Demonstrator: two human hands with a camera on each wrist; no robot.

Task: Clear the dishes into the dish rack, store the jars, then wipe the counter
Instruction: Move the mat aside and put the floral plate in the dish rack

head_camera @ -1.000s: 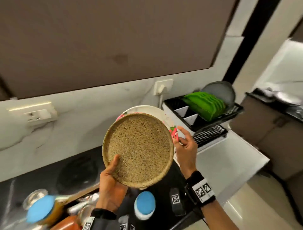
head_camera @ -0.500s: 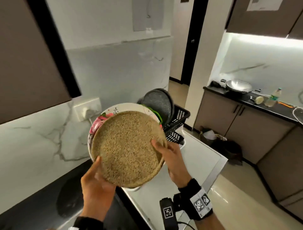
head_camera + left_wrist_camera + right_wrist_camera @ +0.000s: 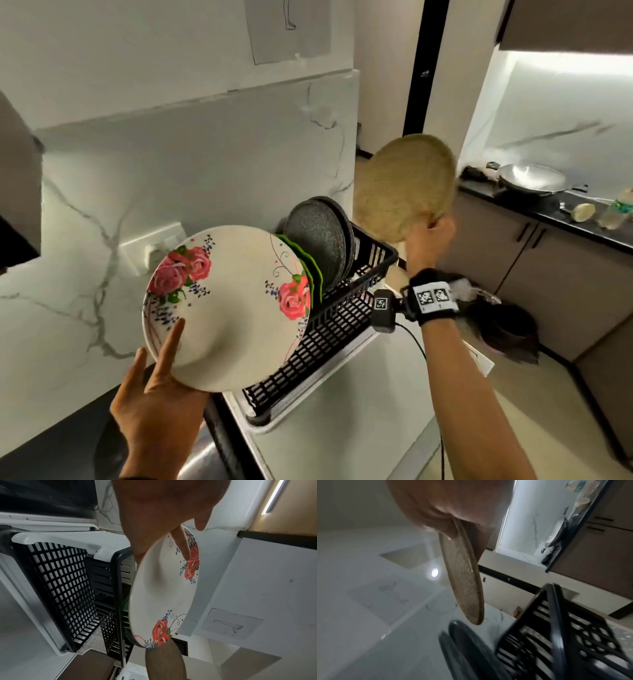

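Half a second ago both hands held the two plates stacked together in front of the dish rack point(image 3: 329, 329); now the plates are apart. The right hand point(image 3: 430, 240) has lifted the tan speckled plate point(image 3: 404, 185) away, up and to the right, above the rack's far end, its fingers clamped on the plate's lower rim; the right wrist view shows the plate edge-on in that pinch. The left hand point(image 3: 161, 407) alone now carries the white rose-patterned plate point(image 3: 233, 308), which was hidden behind the tan one: its fingers point(image 3: 171, 339) lie straight across the face and the palm props the lower edge. This plate stands tilted, just in front of the green plates point(image 3: 313, 270) and dark grey speckled plates point(image 3: 318, 236) standing upright in the rack. The rack sits on a white drainboard point(image 3: 342, 411) on the table.
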